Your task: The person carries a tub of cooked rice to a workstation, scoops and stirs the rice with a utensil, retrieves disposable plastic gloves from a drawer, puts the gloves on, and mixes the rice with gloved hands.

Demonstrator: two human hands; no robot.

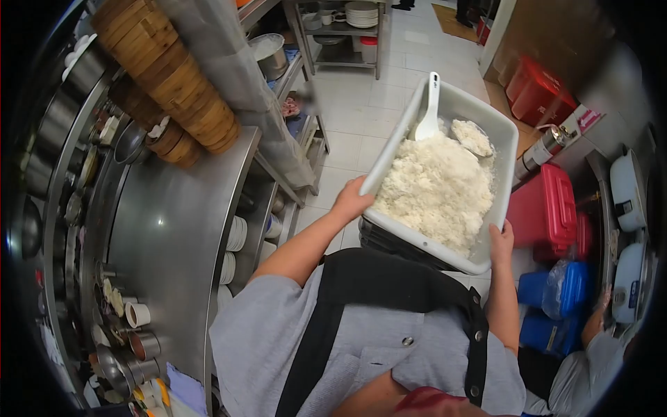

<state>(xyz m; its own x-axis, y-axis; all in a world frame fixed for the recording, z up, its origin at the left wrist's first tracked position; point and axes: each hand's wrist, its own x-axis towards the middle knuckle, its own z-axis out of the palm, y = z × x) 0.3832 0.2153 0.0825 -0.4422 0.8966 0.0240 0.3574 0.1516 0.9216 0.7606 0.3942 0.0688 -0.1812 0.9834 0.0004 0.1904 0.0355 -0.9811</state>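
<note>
Partly, the white tub (417, 238) before you is hiding its own support: something black (397, 243) is showing below its near edge, and whether the tub is resting on it you cannot tell. Rice (438, 184) is burying the lower end of the white paddle (430, 111), which is leaning at the tub's far left corner. Beside it, toward the far right corner, a rice-filled bowl (472, 137) is sitting half sunk, its outline hard to make out.

Your left hand (352, 200) is clamping the tub's left side near the near left corner, its fingers partly out of sight. Your right hand (501, 242) is gripping the right side near the near right corner, thumb and fingers closing on the wall, some fingers hidden.

To your left, a steel counter (167, 215) is running alongside, bamboo steamers (167, 76) stacking up at its far end. Past the tub's right side, a red bin (556, 205) and blue bins (552, 333) are crowding the floor. Near them, another person's sleeve (606, 358) is showing, mostly cut off.
</note>
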